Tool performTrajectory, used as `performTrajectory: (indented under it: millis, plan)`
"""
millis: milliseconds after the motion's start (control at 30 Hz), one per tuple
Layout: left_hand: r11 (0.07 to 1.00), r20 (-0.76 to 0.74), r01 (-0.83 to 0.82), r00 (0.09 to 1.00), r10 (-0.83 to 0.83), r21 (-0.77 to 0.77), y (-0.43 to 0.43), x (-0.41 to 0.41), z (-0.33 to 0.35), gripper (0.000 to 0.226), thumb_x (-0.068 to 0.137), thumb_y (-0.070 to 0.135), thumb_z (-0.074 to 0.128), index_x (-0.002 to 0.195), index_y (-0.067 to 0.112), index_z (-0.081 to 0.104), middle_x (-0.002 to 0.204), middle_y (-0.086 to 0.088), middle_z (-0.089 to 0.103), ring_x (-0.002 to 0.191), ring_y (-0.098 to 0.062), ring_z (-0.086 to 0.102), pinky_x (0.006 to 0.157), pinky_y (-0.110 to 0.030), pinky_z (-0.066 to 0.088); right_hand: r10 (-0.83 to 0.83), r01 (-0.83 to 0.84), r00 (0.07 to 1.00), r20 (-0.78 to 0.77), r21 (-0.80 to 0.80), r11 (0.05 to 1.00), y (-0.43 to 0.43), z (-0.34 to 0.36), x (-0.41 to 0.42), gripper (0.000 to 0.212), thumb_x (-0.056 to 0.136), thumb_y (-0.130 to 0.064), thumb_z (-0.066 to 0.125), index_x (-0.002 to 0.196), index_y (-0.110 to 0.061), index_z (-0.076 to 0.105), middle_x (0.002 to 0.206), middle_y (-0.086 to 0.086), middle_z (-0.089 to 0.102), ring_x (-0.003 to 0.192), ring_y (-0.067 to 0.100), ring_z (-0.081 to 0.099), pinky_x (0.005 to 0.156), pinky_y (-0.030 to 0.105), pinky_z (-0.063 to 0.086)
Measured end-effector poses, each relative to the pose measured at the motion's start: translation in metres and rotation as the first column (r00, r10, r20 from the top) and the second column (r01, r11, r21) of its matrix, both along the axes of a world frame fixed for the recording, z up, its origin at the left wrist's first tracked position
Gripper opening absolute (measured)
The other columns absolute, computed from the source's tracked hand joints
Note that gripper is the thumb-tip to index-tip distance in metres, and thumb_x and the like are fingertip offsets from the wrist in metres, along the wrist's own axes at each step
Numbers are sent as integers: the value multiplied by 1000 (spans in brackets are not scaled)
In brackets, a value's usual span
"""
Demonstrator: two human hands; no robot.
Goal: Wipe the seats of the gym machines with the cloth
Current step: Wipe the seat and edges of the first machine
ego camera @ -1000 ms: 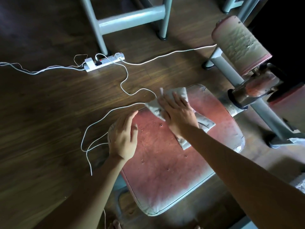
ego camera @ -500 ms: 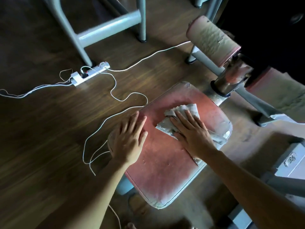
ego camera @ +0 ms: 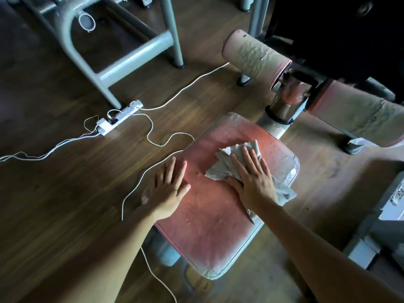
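A worn red padded seat (ego camera: 209, 219) with a grey piped edge fills the middle of the head view. A crumpled grey cloth (ego camera: 225, 162) lies on its far right part. My right hand (ego camera: 251, 178) presses flat on the cloth with straight, spread fingers. My left hand (ego camera: 169, 189) rests flat on the seat's left edge, fingers straight, holding nothing. Part of the cloth is hidden under my right hand and trails off the seat's right edge.
Two worn padded rollers (ego camera: 253, 55) (ego camera: 358, 117) and a metal post (ego camera: 282, 110) stand just beyond the seat. A white power strip (ego camera: 119, 118) and loose white cables (ego camera: 153, 171) lie on the wooden floor at left. A grey machine frame (ego camera: 135, 55) stands behind.
My right hand has slid the cloth from the seat's far left corner to its right side. My left hand flattened on the left edge. The view has shifted.
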State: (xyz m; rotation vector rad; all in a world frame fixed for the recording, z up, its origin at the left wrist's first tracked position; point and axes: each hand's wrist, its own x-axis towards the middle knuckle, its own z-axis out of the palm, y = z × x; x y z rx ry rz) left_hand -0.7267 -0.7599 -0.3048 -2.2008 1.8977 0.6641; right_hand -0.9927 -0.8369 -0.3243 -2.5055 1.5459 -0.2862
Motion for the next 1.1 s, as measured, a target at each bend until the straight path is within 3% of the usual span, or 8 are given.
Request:
performTrajectory:
  millis: [167, 433, 600, 733, 900, 1100]
  plan:
    - [999, -5, 16, 1000, -16, 28, -1, 0, 6, 71, 102, 56, 25, 154, 39, -21, 163, 1, -30, 154, -30, -5, 122, -50, 3, -25, 25, 1000, -15, -10, 1000, 7, -1, 2, 68, 98, -61, 34, 156, -25, 30, 165, 9, 18, 154, 27, 15, 123, 46, 18]
    - [997, -59, 78, 995, -77, 19, -3, 2, 7, 74, 104, 52, 29, 156, 31, -20, 162, -6, -30, 153, -36, -10, 122, -53, 3, -154, 154, 988, 13, 12, 988, 31, -2, 13, 66, 98, -59, 34, 155, -26, 33, 165, 9, 21, 153, 27, 18, 124, 43, 19]
    - [989, -233, 145, 962, -140, 4, -5, 22, -1, 83, 101, 47, 45, 158, 29, -13, 162, -6, -30, 153, -34, -12, 122, -52, 0, -325, 326, 945, -25, 51, 944, 75, 2, 33, 69, 96, -63, 28, 156, -28, 31, 165, 7, 20, 153, 26, 17, 124, 38, 14]
    - [962, -417, 269, 871, -261, -39, -3, 47, 6, 78, 102, 30, 51, 160, 21, 0, 164, -10, -24, 151, -29, -23, 123, -49, -4, -448, 451, 892, -53, 141, 881, 114, 12, 58, 66, 99, -54, 45, 157, -27, 28, 166, 7, 18, 153, 28, 14, 124, 44, 17]
    - [791, -190, 598, 768, -611, -126, 2, 74, 8, 68, 106, 28, 42, 159, 9, 4, 167, -10, -11, 152, -39, -12, 124, -45, -2, -531, 536, 842, -95, 251, 806, 148, 31, 92, 67, 99, -46, 52, 156, -21, 30, 165, 14, 18, 153, 32, 12, 123, 41, 14]
    - [742, -220, 669, 718, -660, -44, -4, 85, 20, 67, 107, 23, 41, 160, 12, 1, 167, -4, -12, 154, -31, -12, 123, -39, -2, -573, 592, 804, -160, 311, 744, 164, 40, 108, 66, 101, -47, 49, 158, -26, 24, 167, 10, 11, 154, 27, 6, 121, 39, 14]
